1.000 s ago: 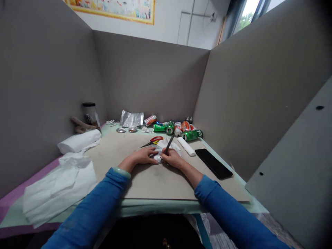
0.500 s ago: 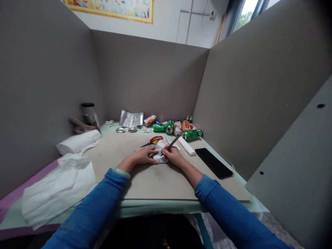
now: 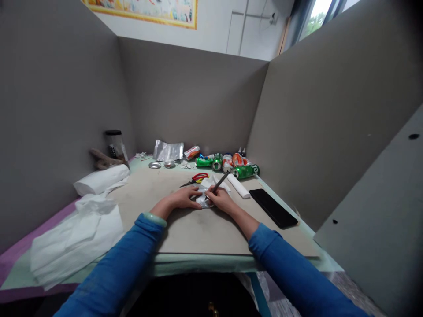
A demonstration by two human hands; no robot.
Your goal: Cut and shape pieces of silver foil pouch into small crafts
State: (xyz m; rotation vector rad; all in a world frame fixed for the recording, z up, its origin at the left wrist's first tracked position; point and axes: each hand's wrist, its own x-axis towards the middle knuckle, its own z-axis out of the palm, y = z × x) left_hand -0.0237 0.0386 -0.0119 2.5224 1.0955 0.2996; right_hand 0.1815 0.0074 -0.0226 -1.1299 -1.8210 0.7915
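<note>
In the middle of the board, a small silvery metal sheet (image 3: pixel 204 202) lies between my hands. My left hand (image 3: pixel 183 197) rests flat against its left side, fingers stretched and thumb apart, pressing its edge. My right hand (image 3: pixel 220 198) grips a dark pen (image 3: pixel 221 181) in a writing hold, the tip down on the sheet. Fingers partly cover the sheet, so any marks on it cannot be made out. Just beyond lie crumpled white tissue (image 3: pixel 214 180) and scissors (image 3: pixel 200 177) with red and yellow handles.
Several crushed drink cans (image 3: pixel 227 163) line the back, beside a bent silver sheet (image 3: pixel 168 151). A black phone (image 3: pixel 272 208) and a white rolled strip (image 3: pixel 239 186) lie at right. At left are a paper roll (image 3: pixel 102 179), tissue sheets (image 3: pixel 76 242) and a jar (image 3: pixel 116 146). Grey panels (image 3: pixel 194 97) enclose the table.
The view has shifted very slightly. Both hands stay in nearly the same place, with the pen still held on the metal sheet.
</note>
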